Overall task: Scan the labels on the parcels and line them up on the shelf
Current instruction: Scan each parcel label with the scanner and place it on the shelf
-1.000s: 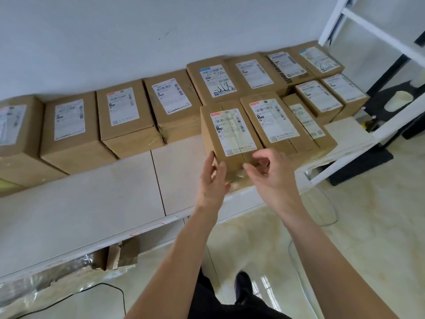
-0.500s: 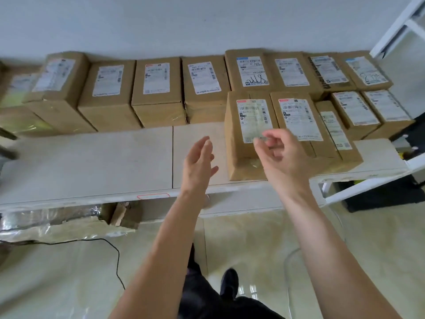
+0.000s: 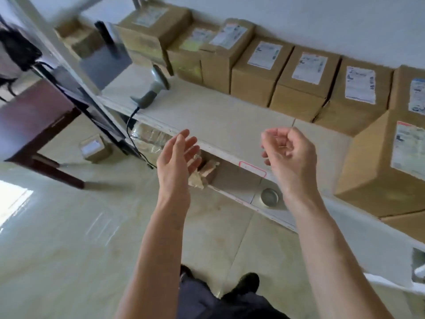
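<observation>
Several brown cardboard parcels with white labels stand in a row along the back of the white shelf (image 3: 220, 116), among them one (image 3: 257, 72) near the middle. A larger parcel (image 3: 377, 171) sits at the shelf's front right. A grey barcode scanner (image 3: 154, 88) with a black cable stands on the shelf's left end. My left hand (image 3: 177, 160) hovers before the shelf edge, fingers straight, holding nothing. My right hand (image 3: 287, 155) hangs beside it with loosely curled fingers, also empty. Neither hand touches a parcel.
A small parcel (image 3: 94, 148) lies on the tiled floor at left, beside a dark wooden table (image 3: 34, 120). Black metal legs and a white shelf post (image 3: 57, 47) stand at the left. Crumpled plastic and cardboard scraps (image 3: 202, 171) sit under the shelf. My feet are below.
Both hands have let go of the front parcel and drawn back from it. The view has swung left, bringing the scanner and the shelf's left end into sight.
</observation>
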